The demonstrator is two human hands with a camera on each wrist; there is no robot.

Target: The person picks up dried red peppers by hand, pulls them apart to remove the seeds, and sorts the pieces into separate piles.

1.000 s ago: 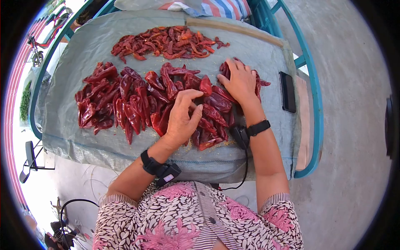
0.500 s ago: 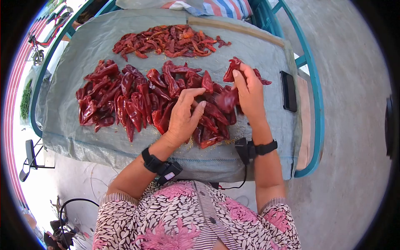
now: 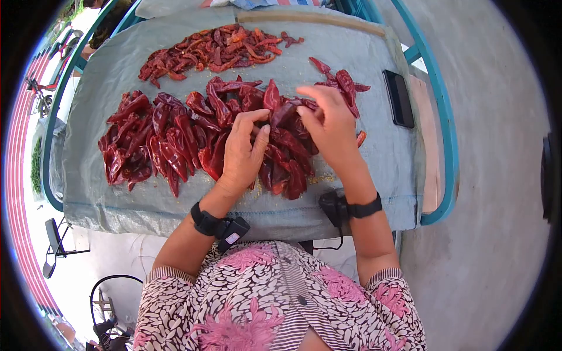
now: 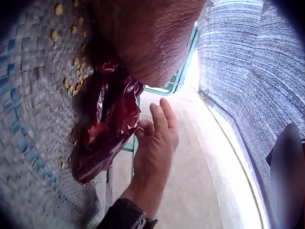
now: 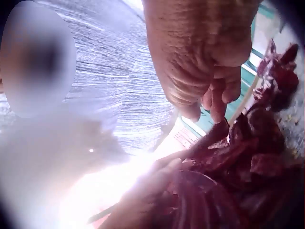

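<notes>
A long heap of glossy dark red dried chili peppers point(image 3: 175, 155) lies across a woven grey sheet point(image 3: 111, 202). My left hand point(image 3: 246, 149) rests along the heap's right part, fingers bent and thumb apart from the index finger. To its right, my right hand point(image 3: 332, 126) hovers low over the heap, thumb and fingers spread. Its thumb tip is right at one chili pepper point(image 3: 283, 113) on top; the index finger is blurred. In the right wrist view, fingertips of the right hand point(image 5: 202, 62) meet a pepper's end. Beyond that hand sits a small group of peppers point(image 3: 346, 85).
At the back is a pile of smaller, wrinkled chilies point(image 3: 216, 50). A black phone point(image 3: 398, 98) lies near the sheet's right edge, inside a teal metal rail point(image 3: 436, 111). Pale seeds point(image 4: 76, 86) are scattered beside the heap. A striped bag point(image 3: 275, 3) sits at the far edge.
My right hand lifted a pepper off the small right-hand group, then moved left over the main heap, its fingers now spread. The left hand keeps its place on the heap. The head view has shifted slightly.
</notes>
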